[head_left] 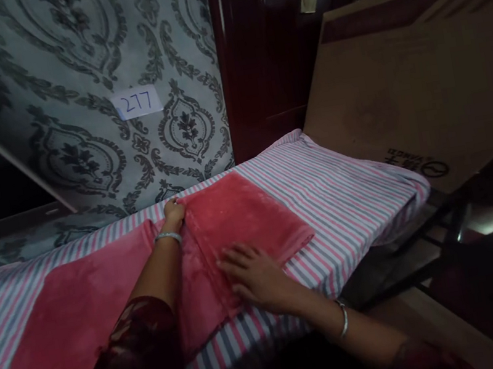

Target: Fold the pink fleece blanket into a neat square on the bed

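- Here's the striped-covered table (345,187), stretching across in dim light!
- Right behind it, patterned grey wallpaper (188,128), "277" label (137,102) and all!
- Also behind it, glossy dark-red woodwork (260,51)!
- And by its right end, broad printed cardboard (416,76)!

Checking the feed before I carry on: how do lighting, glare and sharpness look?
Head view: dim overall, darkest towards the lower right; head view: a pale glare right of the striped cloth; head view: right hand on the red blanket looks slightly soft, number card legible.
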Available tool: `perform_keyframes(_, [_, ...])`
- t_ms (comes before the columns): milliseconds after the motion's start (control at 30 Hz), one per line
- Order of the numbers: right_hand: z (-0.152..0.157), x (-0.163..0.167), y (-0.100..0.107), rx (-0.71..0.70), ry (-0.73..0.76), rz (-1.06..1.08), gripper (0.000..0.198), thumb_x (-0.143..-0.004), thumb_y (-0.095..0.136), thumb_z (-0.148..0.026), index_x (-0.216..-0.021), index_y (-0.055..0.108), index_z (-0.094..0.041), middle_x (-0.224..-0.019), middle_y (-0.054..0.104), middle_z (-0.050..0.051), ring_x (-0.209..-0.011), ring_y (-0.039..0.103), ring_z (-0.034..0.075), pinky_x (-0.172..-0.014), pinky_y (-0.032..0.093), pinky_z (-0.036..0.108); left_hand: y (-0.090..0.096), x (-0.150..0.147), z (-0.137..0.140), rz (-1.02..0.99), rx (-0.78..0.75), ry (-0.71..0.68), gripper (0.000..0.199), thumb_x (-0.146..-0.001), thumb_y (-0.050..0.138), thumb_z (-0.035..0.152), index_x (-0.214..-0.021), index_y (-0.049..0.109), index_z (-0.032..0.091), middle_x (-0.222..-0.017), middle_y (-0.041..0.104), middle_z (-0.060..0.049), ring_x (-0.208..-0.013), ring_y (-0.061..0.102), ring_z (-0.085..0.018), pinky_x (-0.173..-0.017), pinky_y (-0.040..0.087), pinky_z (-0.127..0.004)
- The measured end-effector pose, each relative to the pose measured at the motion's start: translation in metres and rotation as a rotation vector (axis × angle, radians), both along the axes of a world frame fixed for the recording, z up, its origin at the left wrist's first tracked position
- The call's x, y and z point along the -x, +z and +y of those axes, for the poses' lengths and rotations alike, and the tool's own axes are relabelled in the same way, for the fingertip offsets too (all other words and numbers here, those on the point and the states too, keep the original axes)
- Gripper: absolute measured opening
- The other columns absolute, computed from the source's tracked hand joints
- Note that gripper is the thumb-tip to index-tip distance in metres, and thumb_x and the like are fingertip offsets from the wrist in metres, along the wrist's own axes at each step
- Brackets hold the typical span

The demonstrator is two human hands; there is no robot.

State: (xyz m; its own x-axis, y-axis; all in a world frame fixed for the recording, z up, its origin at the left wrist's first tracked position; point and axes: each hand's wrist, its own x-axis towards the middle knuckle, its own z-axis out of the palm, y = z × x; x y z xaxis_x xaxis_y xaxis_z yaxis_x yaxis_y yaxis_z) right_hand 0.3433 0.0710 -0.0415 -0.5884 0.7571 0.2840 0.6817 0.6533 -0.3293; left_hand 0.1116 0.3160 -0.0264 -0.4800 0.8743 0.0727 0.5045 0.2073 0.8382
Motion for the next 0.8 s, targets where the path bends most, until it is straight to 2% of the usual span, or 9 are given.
perform_keyframes(100, [-0.007,0.005,-0.013,0.033,0.013,-0.095,0.053,-0.105,0.045,-0.048,-0.156,0.042,-0.033,-0.163,0.039,0.002,-0.153,0.024,0.029,-0.123,0.02,0.059,0.0,-0.001,0.001,0.125,0.02,0.006,0.046,-0.073,0.064,0.009,-0.118,0.069,0.014,-0.114,0.073,-0.015,-0.109,0.069,-0.031,-0.092,0.055,-0.039])
perform_keyframes(167, [-0.008,0.002,-0.012,0.055,0.049,-0.083,0.053,-0.105,0.044,-0.049,-0.156,0.042,-0.033,-0.162,0.039,0.001,-0.153,0.025,0.027,-0.123,0.022,0.058,0.004,-0.004,0.001,0.199,0.023,0.023,0.05,-0.072,0.065,0.01,-0.121,0.067,0.012,-0.129,0.066,-0.022,-0.12,0.063,-0.037,-0.099,0.051,-0.049])
perform_keyframes(233, [-0.002,-0.01,-0.002,0.063,0.08,-0.044,0.05,-0.105,0.046,-0.046,-0.153,0.047,-0.032,-0.158,0.047,0.002,-0.149,0.036,0.024,-0.123,0.028,0.051,0.012,-0.013,0.001,0.32,-0.032,-0.009,0.059,-0.073,0.064,0.012,-0.132,0.061,0.012,-0.147,0.053,-0.024,-0.135,0.051,-0.041,-0.109,0.044,-0.055])
perform_keyframes(267, [0.004,-0.017,0.005,0.052,0.062,-0.022,0.049,-0.105,0.047,-0.044,-0.152,0.049,-0.029,-0.155,0.05,0.004,-0.145,0.041,0.023,-0.122,0.03,0.048,0.016,-0.02,0.001,0.414,-0.084,-0.086,0.062,-0.076,0.062,0.013,-0.137,0.058,0.013,-0.153,0.047,-0.022,-0.141,0.045,-0.04,-0.114,0.039,-0.055])
perform_keyframes(333, [0.02,-0.035,0.019,0.001,-0.057,0.004,0.049,-0.105,0.048,-0.04,-0.151,0.051,-0.024,-0.153,0.052,0.008,-0.143,0.044,0.023,-0.123,0.029,0.046,0.024,-0.044,0.004,0.635,-0.185,-0.36,0.061,-0.084,0.055,0.018,-0.145,0.051,0.014,-0.157,0.044,-0.018,-0.147,0.039,-0.033,-0.121,0.032,-0.049])
perform_keyframes(433, [0.046,-0.059,0.028,-0.056,-0.269,-0.058,0.059,-0.102,0.053,-0.043,-0.155,0.046,-0.016,-0.16,0.041,0.016,-0.152,0.031,0.031,-0.124,0.023,0.053,0.029,-0.093,0.01,0.86,-0.132,-0.75,0.06,-0.097,0.039,0.029,-0.154,0.039,0.011,-0.163,0.037,-0.017,-0.152,0.032,-0.028,-0.125,0.026,-0.046])
perform_keyframes(533, [0.064,-0.073,0.018,0.012,-0.35,-0.187,0.071,-0.097,0.06,-0.05,-0.158,0.04,-0.019,-0.166,0.026,0.018,-0.156,0.017,0.037,-0.123,0.017,0.062,0.022,-0.139,0.017,0.914,-0.024,-0.883,0.063,-0.101,0.034,0.04,-0.159,0.032,0.014,-0.168,0.026,-0.015,-0.157,0.021,-0.028,-0.126,0.019,-0.051])
perform_keyframes(600, [0.069,-0.076,0.006,0.072,-0.359,-0.235,0.075,-0.095,0.061,-0.055,-0.159,0.038,-0.024,-0.168,0.02,0.016,-0.156,0.013,0.038,-0.122,0.017,0.063,0.012,-0.157,0.02,0.92,-0.005,-0.915,0.064,-0.101,0.035,0.046,-0.158,0.034,0.016,-0.168,0.026,-0.015,-0.157,0.021,-0.029,-0.126,0.016,-0.054])
perform_keyframes(800, [0.063,-0.08,-0.019,0.113,-0.358,-0.188,0.074,-0.097,0.058,-0.055,-0.161,0.032,-0.03,-0.17,0.013,0.01,-0.157,0.009,0.035,-0.122,0.02,0.06,-0.017,-0.159,0.023,0.929,0.028,-0.924,0.066,-0.103,0.025,0.05,-0.161,0.028,0.017,-0.169,0.024,-0.015,-0.158,0.015,-0.027,-0.127,0.007,-0.057])
